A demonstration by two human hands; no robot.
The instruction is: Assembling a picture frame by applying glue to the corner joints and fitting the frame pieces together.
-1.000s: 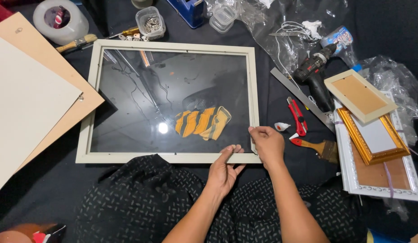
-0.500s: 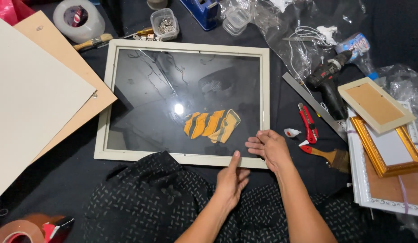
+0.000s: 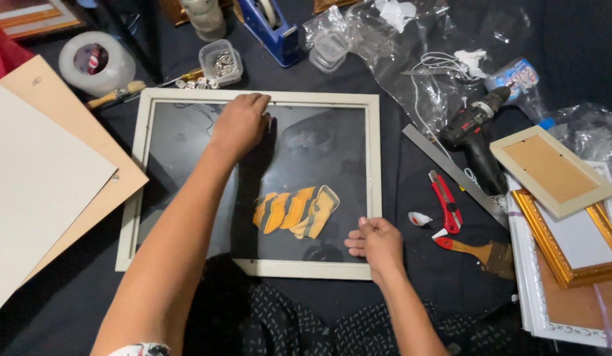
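Note:
A large cream picture frame (image 3: 374, 165) lies flat on black cloth, with a glass pane (image 3: 319, 151) in it. A folded orange and dark striped cloth (image 3: 296, 211) rests on the glass. My left hand (image 3: 240, 124) reaches across to the frame's far edge, fingers curled down on the pane's top rim. My right hand (image 3: 377, 242) presses the near right corner of the frame, fingers bent against the glass edge.
Beige boards (image 3: 49, 184) lie at left. Right of the frame are a metal ruler (image 3: 451, 171), red utility knife (image 3: 445, 201), paintbrush (image 3: 474, 250), cordless drill (image 3: 474, 135) and stacked smaller frames (image 3: 563, 217). Tape rolls (image 3: 98, 62), a blue tape dispenser (image 3: 269, 26) and small containers (image 3: 220, 62) sit behind.
My left hand moved from the near edge across the glass to the far edge. My right hand stayed at the near right corner. The view has shifted.

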